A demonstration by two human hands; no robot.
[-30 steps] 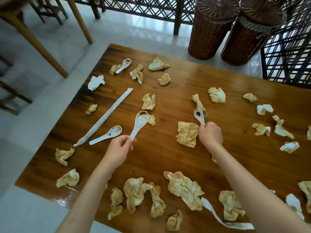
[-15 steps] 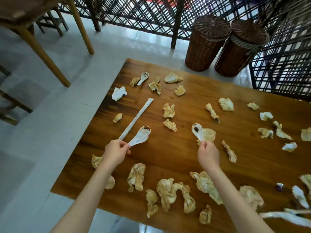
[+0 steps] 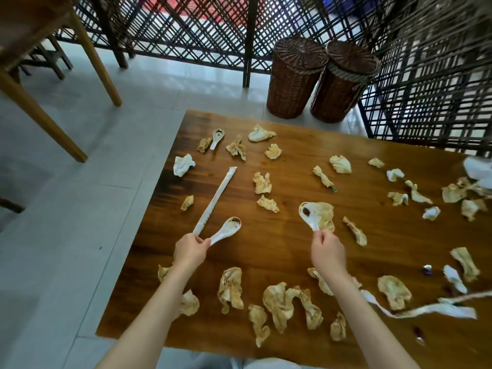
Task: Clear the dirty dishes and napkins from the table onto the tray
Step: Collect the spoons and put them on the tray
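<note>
Probably a restaurant dining room — dark lattice screens (image 3: pixel 202 30), lidded brown wicker baskets (image 3: pixel 295 78), a stained wooden surface (image 3: pixel 287 251), another wooden table (image 3: pixel 32 25) nearby.

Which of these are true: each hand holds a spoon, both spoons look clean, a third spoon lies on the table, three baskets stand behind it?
1. Each hand holds a spoon. True: the left hand grips one spoon, the right hand the other spoon.
2. Both held spoons are clean. False: both bowls carry brown residue.
3. A third spoon lies on the table. True.
4. Three baskets stand behind. False: two baskets show.
</note>
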